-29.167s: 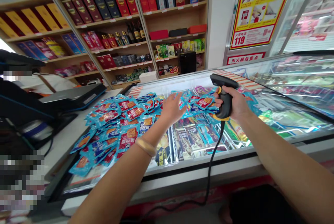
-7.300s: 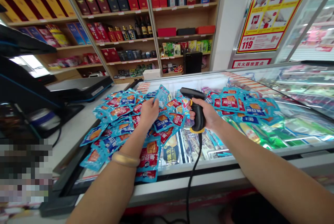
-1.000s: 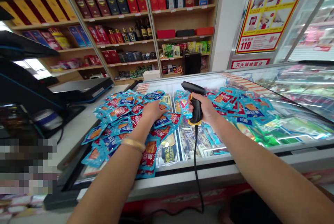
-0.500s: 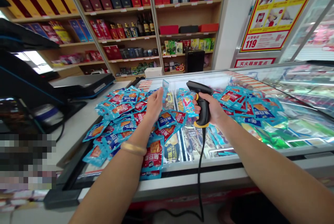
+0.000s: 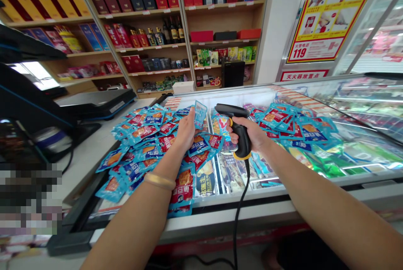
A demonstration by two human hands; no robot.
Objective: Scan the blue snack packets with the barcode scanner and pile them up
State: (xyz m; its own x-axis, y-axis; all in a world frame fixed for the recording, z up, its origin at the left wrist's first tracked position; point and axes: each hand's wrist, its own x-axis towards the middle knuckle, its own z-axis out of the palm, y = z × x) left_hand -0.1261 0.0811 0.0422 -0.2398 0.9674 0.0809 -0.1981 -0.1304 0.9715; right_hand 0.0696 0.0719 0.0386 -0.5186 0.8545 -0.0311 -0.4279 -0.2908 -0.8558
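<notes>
Left grip [image 5: 186,130] holds sachet [image 5: 200,114]; freezer [image 5: 267,213] contains wrapped packs [image 5: 231,172].

1 blue packet [image 5: 200,115] upright in left hand [image 5: 186,130]; black scanner [image 5: 242,139] in right hand [image 5: 255,135].

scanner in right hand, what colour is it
The scanner is black with yellow trim, best seen in head view.

Got packet pile [image 5: 146,133] on left end of freezer [image 5: 270,211], out to front edge; other pile [image 5: 294,125] right of scanner [image 5: 243,144]; shelves [image 5: 223,20] behind.
</notes>
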